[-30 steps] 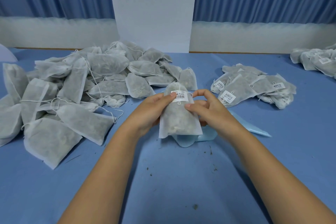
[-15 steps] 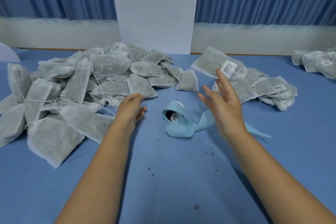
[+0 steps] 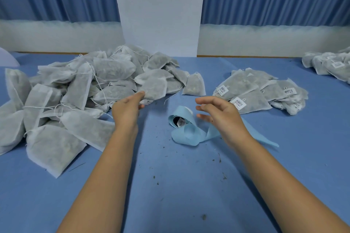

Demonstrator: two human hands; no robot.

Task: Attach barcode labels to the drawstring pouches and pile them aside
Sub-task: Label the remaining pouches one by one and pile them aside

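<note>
Directions are read as on a clock face centred on the label roll (image 3: 180, 122), with twelve o'clock pointing away from me.

Nine to eleven o'clock: a large heap of unlabelled pouches (image 3: 75, 96) on the blue table (image 3: 170, 195). Each is a translucent white sack, its mouth drawn shut by white string, with a dark loose filling showing through the fabric.

Ten o'clock: my left hand (image 3: 126, 108). Its fingers reach onto the near corner of one pouch (image 3: 154, 88) at the heap's edge, with the thumb below that corner. Whether finger and thumb have actually closed on it I cannot tell.

Twelve o'clock: a lone pouch (image 3: 194, 86), filled and tied, at the heap's right edge.

Centre: the label roll, a loose coil of pale blue backing strip lying on the table. One white printed label shows inside the coil, and the strip's tail runs out toward four o'clock. Dark crumbs (image 3: 220, 159) lie scattered at six o'clock.

Three o'clock: my right hand (image 3: 221, 115), over the strip, fingers spread and lightly curved, holding nothing.

Two o'clock: the heap of labelled pouches (image 3: 261, 89), with the same filling. The nearest shows a barcode label (image 3: 239, 102) at its near end.

Farther out at two o'clock, at the frame's edge: a second heap (image 3: 329, 64), also labelled.
</note>
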